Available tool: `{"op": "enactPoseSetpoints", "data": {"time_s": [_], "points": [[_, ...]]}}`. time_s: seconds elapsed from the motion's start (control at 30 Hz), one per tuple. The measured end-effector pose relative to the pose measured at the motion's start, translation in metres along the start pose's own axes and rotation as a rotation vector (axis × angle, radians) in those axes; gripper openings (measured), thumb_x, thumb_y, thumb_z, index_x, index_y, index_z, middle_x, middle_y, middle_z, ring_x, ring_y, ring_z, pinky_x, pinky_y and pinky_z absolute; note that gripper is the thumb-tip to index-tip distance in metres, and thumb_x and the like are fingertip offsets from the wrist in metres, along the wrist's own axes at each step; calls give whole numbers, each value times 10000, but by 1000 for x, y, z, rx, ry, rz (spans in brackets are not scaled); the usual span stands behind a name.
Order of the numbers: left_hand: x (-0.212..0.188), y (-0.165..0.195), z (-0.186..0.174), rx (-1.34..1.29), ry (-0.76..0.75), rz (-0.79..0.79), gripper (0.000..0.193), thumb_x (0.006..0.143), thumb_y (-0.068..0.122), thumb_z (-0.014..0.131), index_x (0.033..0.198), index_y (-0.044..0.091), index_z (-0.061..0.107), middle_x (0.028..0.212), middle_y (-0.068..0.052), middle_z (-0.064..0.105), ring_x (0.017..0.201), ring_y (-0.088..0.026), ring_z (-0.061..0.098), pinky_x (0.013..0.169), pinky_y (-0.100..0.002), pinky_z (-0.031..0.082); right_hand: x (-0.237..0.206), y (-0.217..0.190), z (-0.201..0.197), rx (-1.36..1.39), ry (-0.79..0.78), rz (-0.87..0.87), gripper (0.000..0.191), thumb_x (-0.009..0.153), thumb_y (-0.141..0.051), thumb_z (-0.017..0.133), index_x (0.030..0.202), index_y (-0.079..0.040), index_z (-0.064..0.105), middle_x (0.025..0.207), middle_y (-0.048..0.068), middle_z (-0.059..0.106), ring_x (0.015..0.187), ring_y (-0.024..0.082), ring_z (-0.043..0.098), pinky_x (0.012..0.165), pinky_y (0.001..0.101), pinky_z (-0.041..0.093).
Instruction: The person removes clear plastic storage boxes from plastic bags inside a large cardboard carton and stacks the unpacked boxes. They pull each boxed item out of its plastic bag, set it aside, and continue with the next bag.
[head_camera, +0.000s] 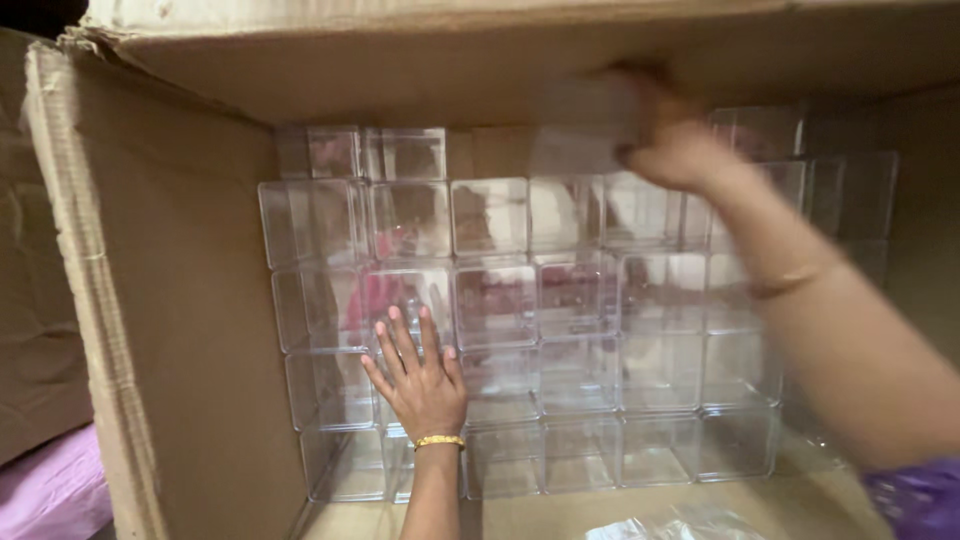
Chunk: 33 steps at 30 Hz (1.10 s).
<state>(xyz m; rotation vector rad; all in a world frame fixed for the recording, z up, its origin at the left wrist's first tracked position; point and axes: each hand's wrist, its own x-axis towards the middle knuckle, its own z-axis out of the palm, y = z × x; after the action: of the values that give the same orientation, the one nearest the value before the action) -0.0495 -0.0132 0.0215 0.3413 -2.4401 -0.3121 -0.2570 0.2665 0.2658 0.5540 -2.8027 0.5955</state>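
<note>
Inside a large cardboard box (180, 330) lying on its side, several clear plastic cube containers (580, 310) are stacked in rows against the back. My left hand (420, 375) lies flat with fingers spread against the stack's lower left cubes. My right hand (670, 135), blurred by motion, grips one clear cube container (585, 125) up near the box's top wall, at the stack's top row. A gap shows in the top row beside that cube.
The box's upper flap (500, 50) hangs close above the stack. Crumpled clear plastic wrap (670, 525) lies on the box floor in front. A pink cloth (50, 490) shows outside the box at lower left.
</note>
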Motion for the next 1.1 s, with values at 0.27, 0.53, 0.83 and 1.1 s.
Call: {"op": "enactPoseSetpoints", "data": {"time_s": [0.27, 0.53, 0.83, 1.1], "points": [[-1, 2, 0, -12, 17, 6, 636, 1015, 378, 448, 1622, 278, 290, 1715, -87, 178, 1578, -327, 170, 1252, -610, 87, -35, 48, -42, -386, -583, 184, 617, 986, -354, 579, 1559, -347, 349, 1665, -22, 340, 1535, 255, 309, 1262, 491, 229], [-1, 3, 3, 1, 23, 2, 618, 1019, 374, 426, 1617, 281, 301, 1712, -87, 190, 1574, -333, 181, 1251, -610, 90, -24, 43, -40, -496, -384, 449, 535, 1045, -292, 515, 1564, -369, 412, 1550, 142, 468, 1419, 369, 445, 1189, 560, 340], [-3, 3, 6, -4, 21, -6, 620, 1006, 374, 426, 1608, 277, 313, 1707, -90, 197, 1569, -332, 181, 1245, -610, 91, 0, 135, -48, -555, -370, 198, 701, 884, -285, 680, 1554, -300, 472, 1475, 144, 544, 1330, 364, 514, 1158, 489, 402], [-1, 5, 2, 4, 4, -14, 636, 988, 374, 460, 1601, 286, 316, 1710, -73, 189, 1570, -321, 181, 1247, -603, 97, -6, 113, -59, -592, -389, 212, 516, 978, -341, 638, 1491, -350, 579, 1285, 125, 694, 1135, 315, 651, 1072, 456, 509]]}}
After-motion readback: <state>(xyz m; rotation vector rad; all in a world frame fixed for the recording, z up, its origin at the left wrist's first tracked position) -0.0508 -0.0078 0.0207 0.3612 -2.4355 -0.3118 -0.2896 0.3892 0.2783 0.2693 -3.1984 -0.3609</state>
